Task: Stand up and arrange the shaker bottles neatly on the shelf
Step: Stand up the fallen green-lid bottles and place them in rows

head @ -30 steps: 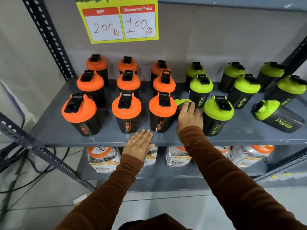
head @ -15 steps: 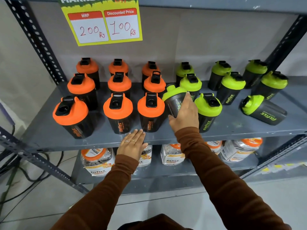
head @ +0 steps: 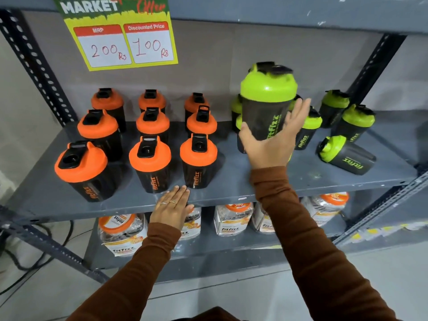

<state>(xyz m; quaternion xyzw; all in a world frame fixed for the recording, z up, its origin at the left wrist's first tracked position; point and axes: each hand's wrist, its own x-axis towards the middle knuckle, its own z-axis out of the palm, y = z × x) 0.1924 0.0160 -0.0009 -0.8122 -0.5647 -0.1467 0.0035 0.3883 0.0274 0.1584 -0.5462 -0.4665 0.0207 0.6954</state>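
Observation:
My right hand (head: pixel 271 142) holds a green-lidded black shaker bottle (head: pixel 266 100) upright, lifted above the grey shelf (head: pixel 266 179), with the fingers spread around its body. My left hand (head: pixel 172 209) rests flat on the shelf's front edge, holding nothing. Several orange-lidded shakers (head: pixel 150 163) stand in rows on the left half. Several green-lidded shakers (head: pixel 354 123) stand on the right half, partly hidden behind the lifted bottle. One green-lidded shaker (head: pixel 345 157) lies on its side near the right end.
A yellow price sign (head: pixel 120 42) hangs on the back wall above the orange bottles. Perforated shelf posts (head: pixel 34 66) flank both sides. Clear jars with orange lids (head: pixel 120 230) fill the lower shelf. Black cables (head: pixel 30 256) lie on the floor at the left.
My right hand gripped a green-lidded shaker lying in the front row, tipped it up, and raised it well above the shelf. The left hand stayed on the shelf edge.

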